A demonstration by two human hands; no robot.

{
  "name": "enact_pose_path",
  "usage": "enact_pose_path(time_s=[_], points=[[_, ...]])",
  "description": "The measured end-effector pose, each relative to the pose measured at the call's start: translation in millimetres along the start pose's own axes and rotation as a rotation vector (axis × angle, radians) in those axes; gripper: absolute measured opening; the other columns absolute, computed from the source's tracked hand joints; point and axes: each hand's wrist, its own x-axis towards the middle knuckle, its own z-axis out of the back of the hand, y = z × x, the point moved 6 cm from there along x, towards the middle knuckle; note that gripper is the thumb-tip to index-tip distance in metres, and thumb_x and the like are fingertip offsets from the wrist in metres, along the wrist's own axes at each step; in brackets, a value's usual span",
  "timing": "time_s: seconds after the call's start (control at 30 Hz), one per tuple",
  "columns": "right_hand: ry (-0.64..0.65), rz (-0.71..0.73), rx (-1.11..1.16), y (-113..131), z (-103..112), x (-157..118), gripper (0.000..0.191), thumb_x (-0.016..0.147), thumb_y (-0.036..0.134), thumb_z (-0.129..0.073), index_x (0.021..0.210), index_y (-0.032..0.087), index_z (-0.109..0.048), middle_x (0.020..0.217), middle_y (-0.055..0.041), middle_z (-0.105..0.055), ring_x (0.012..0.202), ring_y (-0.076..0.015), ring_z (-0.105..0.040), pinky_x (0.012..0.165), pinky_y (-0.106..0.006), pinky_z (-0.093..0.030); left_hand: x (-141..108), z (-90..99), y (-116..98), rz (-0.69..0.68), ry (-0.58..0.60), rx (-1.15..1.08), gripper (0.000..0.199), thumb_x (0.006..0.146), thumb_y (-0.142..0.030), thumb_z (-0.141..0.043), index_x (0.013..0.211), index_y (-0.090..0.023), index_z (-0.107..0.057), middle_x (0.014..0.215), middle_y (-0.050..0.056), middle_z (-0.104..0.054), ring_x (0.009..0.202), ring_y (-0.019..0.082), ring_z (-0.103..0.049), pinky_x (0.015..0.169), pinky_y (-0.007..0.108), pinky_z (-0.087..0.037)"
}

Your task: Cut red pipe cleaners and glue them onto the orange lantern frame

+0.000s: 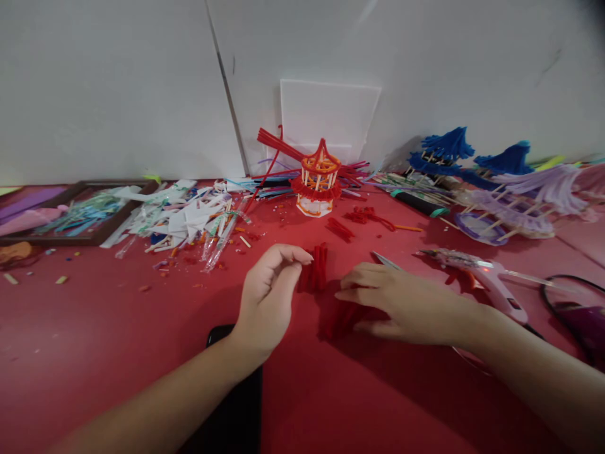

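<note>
Cut red pipe cleaner pieces point(321, 268) lie in a small upright row on the red table, just beyond my left hand point(271, 293). That hand is closed in a pinch, thumb against forefinger; whatever is between the tips is too small to make out. Over a second bunch of short red pipe cleaners point(341, 320), my right hand point(392, 302) hovers palm down with fingers apart. Its shadow darkens that bunch. Scissors point(386, 260) poke out from behind the right hand, only the blade tip showing. Farther back stands a red and orange pipe cleaner tower point(319, 180) on a white base.
A pink hot glue gun point(496, 287) lies right of my right hand. Blue pavilions point(444, 151) and a lilac one point(515, 202) sit at the back right. Paper scraps point(189, 214) and a wooden frame point(111, 230) occupy the left. A black phone-like slab point(236, 410) is under my left forearm.
</note>
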Motion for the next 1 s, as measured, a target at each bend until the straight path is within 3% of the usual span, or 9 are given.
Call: enact_pose_path(time_s=[0.1, 0.2, 0.27, 0.47, 0.53, 0.63, 0.73, 0.87, 1.0], points=[[-0.018, 0.056, -0.054, 5.4, -1.5, -3.8, 0.028, 0.083, 0.021, -0.060, 0.111, 0.019, -0.064, 0.101, -0.0068, -0.066, 0.094, -0.0209, -0.059, 0.085, -0.037, -0.048, 12.4, 15.8, -5.1, -0.005, -0.059, 0.339, 0.015, 0.083, -0.023, -0.045, 0.091, -0.018, -0.057, 0.093, 0.004, -0.062, 0.086, 0.017, -0.057, 0.079, 0.029, -0.043], [-0.093, 0.132, -0.095, 9.1, -2.5, -3.8, 0.020, 0.087, 0.019, -0.055, 0.103, 0.019, -0.067, 0.098, -0.0051, -0.068, 0.091, -0.0190, -0.060, 0.084, -0.035, -0.048, 23.1, 19.0, 10.4, 0.184, 0.119, 0.631, 0.023, 0.084, -0.031, -0.046, 0.099, -0.017, -0.055, 0.102, 0.010, -0.064, 0.099, 0.025, -0.059, 0.087, 0.039, -0.042], [-0.127, 0.187, -0.122, 10.8, -4.2, -2.8, 0.016, 0.090, 0.020, -0.053, 0.093, 0.019, -0.069, 0.094, -0.0039, -0.069, 0.089, -0.0180, -0.061, 0.083, -0.034, -0.049, 24.5, 19.4, 18.9, 0.251, 0.187, 0.698, 0.027, 0.084, -0.032, -0.045, 0.104, -0.017, -0.056, 0.105, 0.012, -0.065, 0.102, 0.027, -0.059, 0.088, 0.042, -0.043], [-0.186, 0.255, -0.238, 13.7, -7.7, 0.1, 0.024, 0.093, 0.017, -0.047, 0.080, 0.019, -0.067, 0.084, -0.0030, -0.068, 0.083, -0.0176, -0.060, 0.077, -0.033, -0.049, 17.1, 7.0, 36.8, 0.365, 0.253, 0.311, 0.041, 0.086, -0.038, -0.045, 0.120, -0.017, -0.054, 0.122, 0.013, -0.062, 0.103, 0.024, -0.062, 0.075, 0.034, -0.054], [-0.195, 0.262, -0.242, 15.1, -7.5, 0.2, 0.024, 0.093, 0.017, -0.046, 0.082, 0.018, -0.067, 0.083, -0.0035, -0.068, 0.082, -0.0172, -0.060, 0.076, -0.033, -0.049, 16.6, 5.2, 33.8, 0.300, 0.252, 0.331, 0.042, 0.087, -0.040, -0.044, 0.120, -0.016, -0.054, 0.123, 0.013, -0.061, 0.105, 0.023, -0.061, 0.081, 0.035, -0.052], [-0.190, 0.272, -0.241, 18.2, -6.7, -0.6, 0.025, 0.093, 0.015, -0.045, 0.083, 0.018, -0.068, 0.083, -0.0043, -0.068, 0.080, -0.0161, -0.060, 0.075, -0.031, -0.049, 16.8, 7.2, 15.1, 0.075, 0.172, 0.533, 0.035, 0.089, -0.038, -0.043, 0.113, -0.016, -0.058, 0.118, 0.011, -0.063, 0.104, 0.022, -0.060, 0.091, 0.039, -0.046], [-0.180, 0.237, -0.262, 19.8, -5.6, -0.5, 0.022, 0.091, 0.015, -0.048, 0.082, 0.017, -0.068, 0.081, -0.0050, -0.068, 0.077, -0.0162, -0.060, 0.071, -0.032, -0.049, 11.6, 3.0, 0.5, -0.028, 0.162, 0.555, 0.028, 0.090, -0.036, -0.043, 0.096, -0.017, -0.063, 0.098, 0.008, -0.068, 0.091, 0.020, -0.062, 0.083, 0.036, -0.047], [-0.268, 0.261, -0.282, 24.7, 0.5, -0.9, 0.026, 0.091, 0.014, -0.048, 0.074, 0.016, -0.067, 0.074, -0.0037, -0.066, 0.069, -0.0155, -0.058, 0.064, -0.031, -0.048, -3.9, -12.7, 10.9, 0.219, 0.330, 0.319, 0.037, 0.090, -0.040, -0.040, 0.076, -0.017, -0.065, 0.075, 0.007, -0.069, 0.065, 0.017, -0.064, 0.060, 0.027, -0.049], [-0.516, 0.374, -0.213, 32.8, 18.3, -8.9, 0.025, 0.092, 0.012, -0.046, 0.078, 0.016, -0.067, 0.082, -0.0036, -0.070, 0.078, -0.0144, -0.060, 0.075, -0.031, -0.050, -19.2, -23.9, 21.0, 0.410, 0.428, 0.204, 0.036, 0.087, -0.043, -0.048, 0.078, -0.014, -0.067, 0.081, 0.010, -0.071, 0.072, 0.019, -0.067, 0.059, 0.027, -0.051]])
